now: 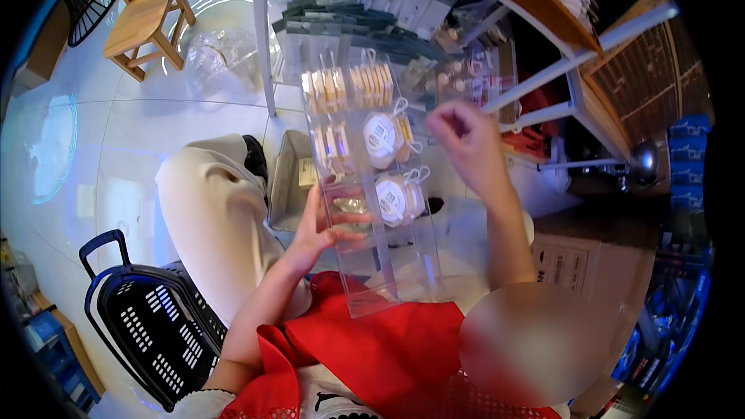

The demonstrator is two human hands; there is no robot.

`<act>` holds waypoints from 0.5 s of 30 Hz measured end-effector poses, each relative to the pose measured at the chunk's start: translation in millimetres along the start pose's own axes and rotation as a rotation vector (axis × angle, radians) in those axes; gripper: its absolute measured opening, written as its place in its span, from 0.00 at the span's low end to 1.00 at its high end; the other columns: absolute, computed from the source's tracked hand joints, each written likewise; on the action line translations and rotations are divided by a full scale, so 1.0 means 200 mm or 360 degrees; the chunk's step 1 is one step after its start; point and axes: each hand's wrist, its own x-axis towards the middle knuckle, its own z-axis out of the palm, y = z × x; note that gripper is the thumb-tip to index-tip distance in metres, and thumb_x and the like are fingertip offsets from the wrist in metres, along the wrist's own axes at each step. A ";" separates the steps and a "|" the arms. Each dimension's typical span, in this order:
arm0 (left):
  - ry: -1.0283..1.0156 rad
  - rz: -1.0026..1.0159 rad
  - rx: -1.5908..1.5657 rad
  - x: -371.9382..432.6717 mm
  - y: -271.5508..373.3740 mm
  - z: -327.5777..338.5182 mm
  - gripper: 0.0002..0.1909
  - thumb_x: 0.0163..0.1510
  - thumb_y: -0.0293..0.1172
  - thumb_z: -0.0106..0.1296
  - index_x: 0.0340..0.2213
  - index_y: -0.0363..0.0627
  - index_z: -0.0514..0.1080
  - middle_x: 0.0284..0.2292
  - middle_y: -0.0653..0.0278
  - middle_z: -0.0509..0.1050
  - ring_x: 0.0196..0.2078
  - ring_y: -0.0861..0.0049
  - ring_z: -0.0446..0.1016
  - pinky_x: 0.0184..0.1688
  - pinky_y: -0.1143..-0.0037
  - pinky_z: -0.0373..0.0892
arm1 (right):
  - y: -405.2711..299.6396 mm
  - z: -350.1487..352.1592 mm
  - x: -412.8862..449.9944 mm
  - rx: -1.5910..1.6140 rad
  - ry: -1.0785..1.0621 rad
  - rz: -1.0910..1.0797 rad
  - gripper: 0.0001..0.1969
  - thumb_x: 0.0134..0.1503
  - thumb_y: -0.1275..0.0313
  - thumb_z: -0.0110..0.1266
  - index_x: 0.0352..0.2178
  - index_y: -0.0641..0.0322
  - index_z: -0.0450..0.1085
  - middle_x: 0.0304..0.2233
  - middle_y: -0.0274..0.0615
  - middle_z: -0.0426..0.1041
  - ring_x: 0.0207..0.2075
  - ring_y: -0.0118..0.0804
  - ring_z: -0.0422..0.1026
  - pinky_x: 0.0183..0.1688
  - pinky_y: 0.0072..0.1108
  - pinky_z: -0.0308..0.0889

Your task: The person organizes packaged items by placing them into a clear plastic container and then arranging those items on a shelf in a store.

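Observation:
My left hand (326,224) grips the left side of a clear plastic compartment box (387,288), which stands out from my lap at a slight tilt. Its far compartments hold rows of small flat round pieces (371,84) with white cords. Nearer, white round tags (381,137) with looped cords lie in the right-hand compartments, and another such tagged bundle (398,198) sits just below. A small clear packet (351,205) shows near my left fingers. My right hand (463,125) is raised just right of the box, fingers curled and blurred; whether it holds anything is unclear.
A grey bin (285,186) stands on the floor beyond my knee. A black plastic basket (157,326) is at left, a small wooden chair (142,11) farther off. Ahead, a white-framed rack (541,81) surrounds many packaged goods (361,23). A cardboard box (605,267) stands at right.

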 end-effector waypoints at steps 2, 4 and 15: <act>0.0022 -0.0033 -0.0001 -0.01 -0.03 0.02 0.50 0.42 0.42 0.58 0.58 0.49 0.38 0.52 0.52 0.56 0.47 0.60 0.68 0.41 0.64 0.72 | 0.07 0.03 -0.20 0.0102 -0.0053 0.0211 0.09 0.48 0.71 0.58 0.26 0.67 0.68 0.20 0.37 0.71 0.19 0.25 0.65 0.24 0.19 0.62; 0.0072 -0.0028 0.0101 -0.01 -0.07 0.04 0.45 0.42 0.38 0.54 0.57 0.48 0.41 0.52 0.52 0.56 0.47 0.60 0.69 0.41 0.65 0.72 | 0.06 0.09 -0.34 -0.0031 -0.0110 0.0396 0.11 0.45 0.71 0.60 0.28 0.66 0.68 0.25 0.40 0.70 0.24 0.31 0.68 0.28 0.23 0.64; 0.0160 0.0147 0.0424 0.04 -0.15 0.10 0.32 0.50 0.31 0.42 0.54 0.41 0.42 0.52 0.50 0.55 0.49 0.59 0.68 0.45 0.64 0.69 | 0.05 0.32 -0.58 -0.0494 0.0060 0.0319 0.15 0.43 0.75 0.58 0.35 0.65 0.65 0.33 0.48 0.70 0.35 0.50 0.70 0.37 0.33 0.65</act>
